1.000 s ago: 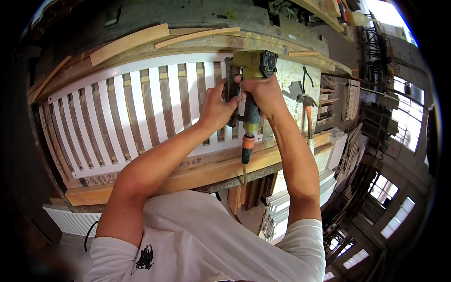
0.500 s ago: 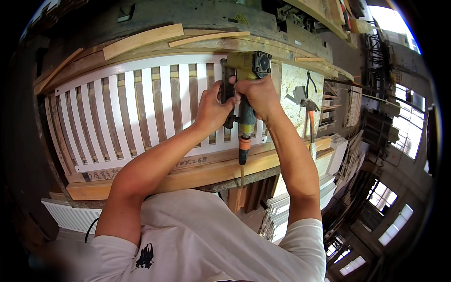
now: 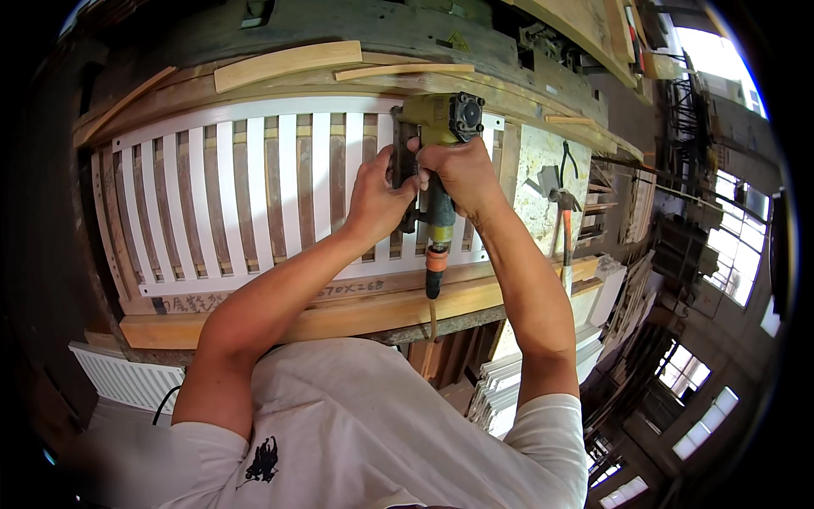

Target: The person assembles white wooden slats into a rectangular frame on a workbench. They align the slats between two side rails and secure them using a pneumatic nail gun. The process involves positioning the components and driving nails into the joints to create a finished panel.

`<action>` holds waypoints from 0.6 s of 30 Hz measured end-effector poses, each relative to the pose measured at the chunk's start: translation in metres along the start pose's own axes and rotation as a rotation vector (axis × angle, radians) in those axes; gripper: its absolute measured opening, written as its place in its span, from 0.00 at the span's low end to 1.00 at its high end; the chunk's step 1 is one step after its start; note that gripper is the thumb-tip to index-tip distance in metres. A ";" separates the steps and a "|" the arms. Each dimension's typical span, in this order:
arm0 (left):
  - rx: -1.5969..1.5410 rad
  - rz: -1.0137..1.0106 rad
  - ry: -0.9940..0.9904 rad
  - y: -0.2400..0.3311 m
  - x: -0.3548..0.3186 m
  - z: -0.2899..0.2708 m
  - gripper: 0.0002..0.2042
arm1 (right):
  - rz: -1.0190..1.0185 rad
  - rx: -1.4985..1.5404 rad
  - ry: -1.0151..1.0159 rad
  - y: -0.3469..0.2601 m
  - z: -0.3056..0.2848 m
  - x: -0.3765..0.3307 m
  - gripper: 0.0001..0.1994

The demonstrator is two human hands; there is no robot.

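My right hand (image 3: 462,174) is closed around the handle of a yellow-green air nail gun (image 3: 432,117). Its nose is at the far rail of a white slatted panel (image 3: 246,109), near one of the right-hand slats. On the gun's dark magazine, my left hand (image 3: 373,193) is closed, its thumb close to the right hand. An orange-and-black hose coupling (image 3: 436,260) hangs from the handle's lower end, with a thin hose running toward me. The panel lies flat in a wooden frame on the bench, and my forearms cover part of its near rail.
A hammer (image 3: 567,229) with an orange grip lies to the right, beside dark pliers (image 3: 565,159). Loose wood strips (image 3: 288,66) rest along the far edge. A long beam (image 3: 339,316) borders the near side. Another white slatted panel (image 3: 123,373) stands at the lower left.
Both hands have shifted the nail gun a little to the left along the panel's far rail. The surroundings sit slightly farther right in the picture.
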State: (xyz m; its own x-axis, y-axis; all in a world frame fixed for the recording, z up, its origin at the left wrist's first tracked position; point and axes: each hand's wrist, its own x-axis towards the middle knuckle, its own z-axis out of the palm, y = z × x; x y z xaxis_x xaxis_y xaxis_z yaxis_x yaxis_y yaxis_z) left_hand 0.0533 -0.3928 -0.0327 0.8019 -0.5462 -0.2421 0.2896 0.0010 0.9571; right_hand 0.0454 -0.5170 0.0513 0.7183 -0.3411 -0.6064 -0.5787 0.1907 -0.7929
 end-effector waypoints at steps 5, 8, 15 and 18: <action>-0.047 0.001 0.026 0.000 0.000 -0.001 0.15 | -0.022 -0.008 0.021 -0.002 0.007 0.000 0.05; -0.044 -0.021 0.016 -0.001 -0.002 -0.005 0.16 | 0.001 -0.027 0.030 0.000 0.009 0.000 0.04; 0.041 -0.026 0.071 -0.005 -0.006 -0.020 0.18 | 0.021 -0.006 -0.017 -0.008 0.027 -0.001 0.06; -0.014 -0.016 0.099 -0.001 -0.010 -0.026 0.19 | 0.034 -0.038 -0.052 -0.011 0.034 0.000 0.10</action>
State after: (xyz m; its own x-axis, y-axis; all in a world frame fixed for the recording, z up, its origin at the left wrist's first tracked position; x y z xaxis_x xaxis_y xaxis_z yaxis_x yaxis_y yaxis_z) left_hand 0.0588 -0.3652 -0.0357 0.8447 -0.4607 -0.2723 0.3093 0.0050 0.9510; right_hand 0.0648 -0.4878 0.0576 0.7167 -0.2864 -0.6358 -0.6166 0.1655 -0.7697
